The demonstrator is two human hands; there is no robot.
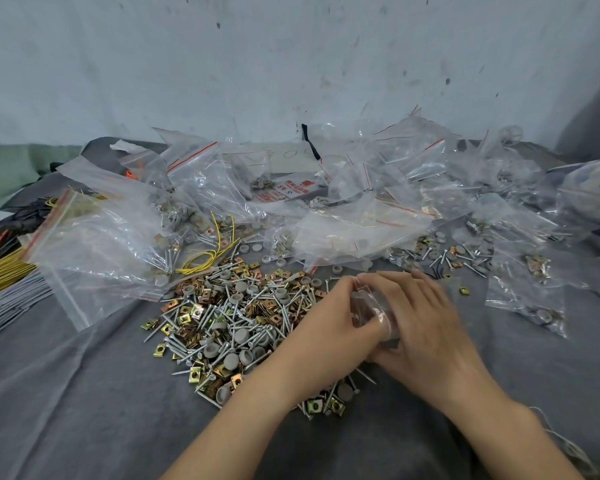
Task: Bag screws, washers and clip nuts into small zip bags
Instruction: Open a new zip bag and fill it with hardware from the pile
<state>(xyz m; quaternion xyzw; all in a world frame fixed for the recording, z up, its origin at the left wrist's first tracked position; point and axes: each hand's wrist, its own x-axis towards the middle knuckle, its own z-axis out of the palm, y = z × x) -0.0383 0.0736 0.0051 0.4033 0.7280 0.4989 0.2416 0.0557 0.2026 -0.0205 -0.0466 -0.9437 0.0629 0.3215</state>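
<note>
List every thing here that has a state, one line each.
Small clear zip bag: held between both hands; open or sealed cannot be told.
Left hand: grips the bag.
Right hand: grips the bag.
Loose pile of silver screws, grey washers and brass clip nuts: unbagged, spread on grey cloth.
Small filled zip bag on the right: lying flat, hardware inside.

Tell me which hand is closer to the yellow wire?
Left. The left hand sits right of the yellow wire, across the hardware pile; the right hand is farther right. Both grip a small zip bag.
</note>
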